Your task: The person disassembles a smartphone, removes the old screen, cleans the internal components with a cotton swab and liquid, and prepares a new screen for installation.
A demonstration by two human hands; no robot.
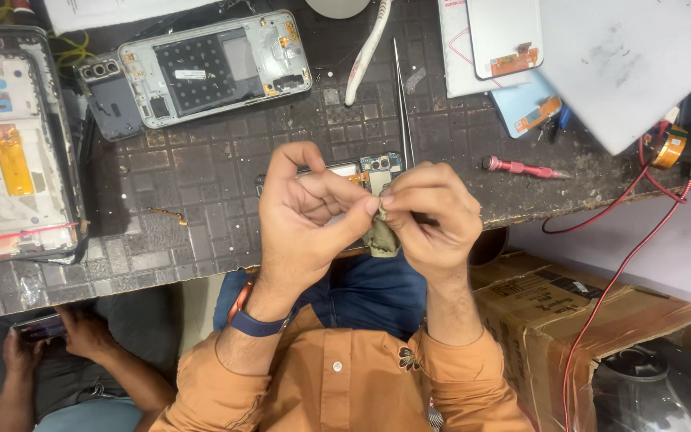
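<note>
The person sits at a dark worktop with a grid of squares on it. Both hands are up in front of the chest, close together, over the near edge of the worktop.

The left hand and the right hand meet at the fingertips. Both are closed in a pinch on a small crumpled cloth, greyish green. The thumbs and first fingers squeeze its top, and the rest hangs down between the hands. So the cloth's long way runs up and down in the picture, from the fingertips toward the person's body.

Just behind the hands lies a small circuit board with little camera eyes on it. It lies flat and runs left to right, partly hidden by the fingers. I cannot tell if the cloth touches it.

A thin pair of tweezers lies beside the board and points away from the person. A white toothbrush lies near it, a bit slanted. A red screwdriver lies to one side with its tip pointing away from the hands. An opened phone frame lies farther back, and another phone frame sits at the edge. A red wire hangs down past a cardboard box.

Another person's hand holds a phone in the low corner.
</note>
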